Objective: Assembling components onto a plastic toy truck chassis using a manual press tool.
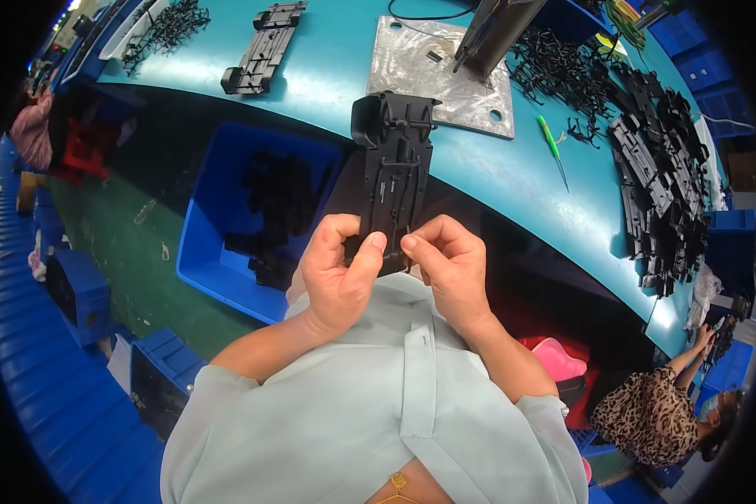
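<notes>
My left hand (342,269) is closed round the lower left edge of a black plastic toy car chassis (397,172), its thumb lying on the face. The chassis is held upright in front of my body, close to the table edge. At its lower right edge, my right hand (451,267) is pinched, thumb against forefinger. A thin dark bit shows by those fingertips; whether it is a separate piece or part of the chassis I cannot tell. Another black chassis (265,49) lies on the teal table (328,76) beyond my left hand.
A metal plate (433,71) with an upright post stands ahead. To the right lie a green-handled pointed tool (553,147), small black parts (563,76) and heaped chassis (659,181). A blue bin (206,227) holds dark parts below left. Another person (651,416) works at the lower right.
</notes>
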`<state>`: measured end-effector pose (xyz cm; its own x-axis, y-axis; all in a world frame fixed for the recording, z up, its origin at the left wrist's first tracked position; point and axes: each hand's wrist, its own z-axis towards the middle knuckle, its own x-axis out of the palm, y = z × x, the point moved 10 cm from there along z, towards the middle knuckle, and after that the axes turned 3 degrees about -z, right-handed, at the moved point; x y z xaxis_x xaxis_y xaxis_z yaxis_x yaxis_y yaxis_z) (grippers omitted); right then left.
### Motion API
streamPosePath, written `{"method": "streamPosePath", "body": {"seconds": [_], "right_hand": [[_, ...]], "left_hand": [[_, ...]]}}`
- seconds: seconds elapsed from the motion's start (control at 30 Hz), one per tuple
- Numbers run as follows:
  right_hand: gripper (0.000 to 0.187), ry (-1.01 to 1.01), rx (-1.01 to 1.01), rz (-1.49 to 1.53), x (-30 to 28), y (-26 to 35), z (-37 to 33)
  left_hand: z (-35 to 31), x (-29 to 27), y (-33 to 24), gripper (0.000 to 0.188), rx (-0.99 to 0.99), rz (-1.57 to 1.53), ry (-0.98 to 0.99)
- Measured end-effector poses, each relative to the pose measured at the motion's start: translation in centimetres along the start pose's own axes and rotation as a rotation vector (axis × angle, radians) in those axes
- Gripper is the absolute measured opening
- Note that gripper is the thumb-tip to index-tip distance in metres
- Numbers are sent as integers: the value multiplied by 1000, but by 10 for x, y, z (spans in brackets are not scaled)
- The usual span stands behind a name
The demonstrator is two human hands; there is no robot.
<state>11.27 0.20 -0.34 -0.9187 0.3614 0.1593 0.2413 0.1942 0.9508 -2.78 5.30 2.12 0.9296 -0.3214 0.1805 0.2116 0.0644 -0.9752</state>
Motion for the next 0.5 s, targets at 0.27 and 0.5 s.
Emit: {"method": "streamPosePath", "body": {"seconds": [0.27, 0.5], "right_hand": [[28, -113, -142, -264, -8, 15, 1], [23, -7, -124, -212, 3, 12, 0]], "left_hand": [[10, -5, 24, 9, -282, -336, -43], [6, 2, 38, 8, -539, -469, -55]]}}
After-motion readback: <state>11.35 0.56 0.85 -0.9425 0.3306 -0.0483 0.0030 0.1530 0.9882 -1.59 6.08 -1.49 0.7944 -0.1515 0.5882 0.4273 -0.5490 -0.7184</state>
